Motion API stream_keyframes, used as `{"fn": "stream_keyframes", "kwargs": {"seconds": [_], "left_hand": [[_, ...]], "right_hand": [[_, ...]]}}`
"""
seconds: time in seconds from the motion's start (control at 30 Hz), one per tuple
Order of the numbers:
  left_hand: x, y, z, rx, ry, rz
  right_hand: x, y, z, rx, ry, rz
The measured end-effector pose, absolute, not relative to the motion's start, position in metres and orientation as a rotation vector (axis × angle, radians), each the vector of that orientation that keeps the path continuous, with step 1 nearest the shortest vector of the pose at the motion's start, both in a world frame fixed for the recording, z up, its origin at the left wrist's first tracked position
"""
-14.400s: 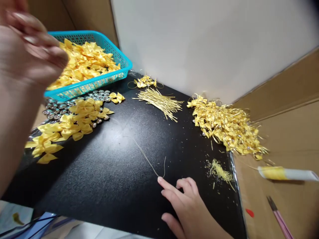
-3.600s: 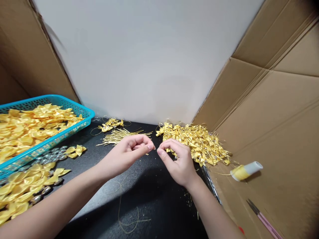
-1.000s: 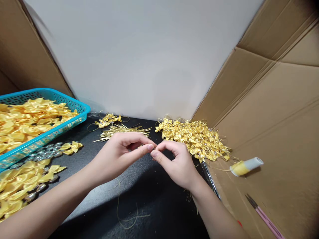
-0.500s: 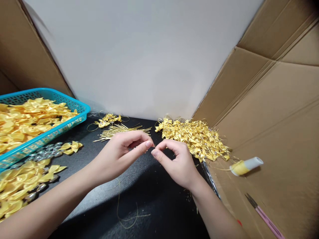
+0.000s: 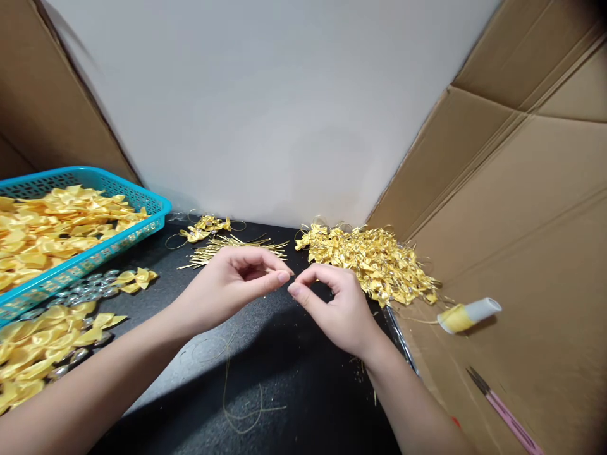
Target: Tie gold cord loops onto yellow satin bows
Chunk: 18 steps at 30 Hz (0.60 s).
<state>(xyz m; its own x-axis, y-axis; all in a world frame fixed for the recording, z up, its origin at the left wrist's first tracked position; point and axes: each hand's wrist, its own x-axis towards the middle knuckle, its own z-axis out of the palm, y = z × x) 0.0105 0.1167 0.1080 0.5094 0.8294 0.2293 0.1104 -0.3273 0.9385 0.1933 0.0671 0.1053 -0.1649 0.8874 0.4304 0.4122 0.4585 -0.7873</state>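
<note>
Above the black table (image 5: pixel 190 385), my left hand (image 5: pixel 241 281) is closed in a pinch, thumb pressed to forefinger. My right hand (image 5: pixel 332 303) pinches the same way, and its fingertips almost meet those of the left. A very thin strand, apparently thread, shows in the small gap between them; the rest of it is covered by the fingers. Below my hands a fine gold thread (image 5: pixel 227 385) lies in loose loops on the table. Whether it runs up into my left hand I cannot tell.
A blue basket (image 5: pixel 159 218) holds yellow ribbon bows. Near it lie loose yellow bows (image 5: pixel 47 341) and clear gems (image 5: pixel 90 287). Gold strips (image 5: pixel 208 253) and a bow pile (image 5: pixel 370 259) are behind my hands. A thread spool (image 5: pixel 467 316) and pink-handled tool (image 5: pixel 505 414) lie on cardboard at right.
Both hands stay almost in place, with only a slight shift of the left fingers. More of the loose thread's loops shows below my left wrist.
</note>
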Motion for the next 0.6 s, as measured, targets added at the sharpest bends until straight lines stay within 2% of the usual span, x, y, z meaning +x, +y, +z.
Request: {"fn": "stream_keyframes", "kwargs": {"seconds": [0.6], "left_hand": [[0.008,0.1153,0.1111,1.913,0.745,0.891]], "right_hand": [[0.1925,0.0659,0.1063,-1.128,-1.767,0.63]]}}
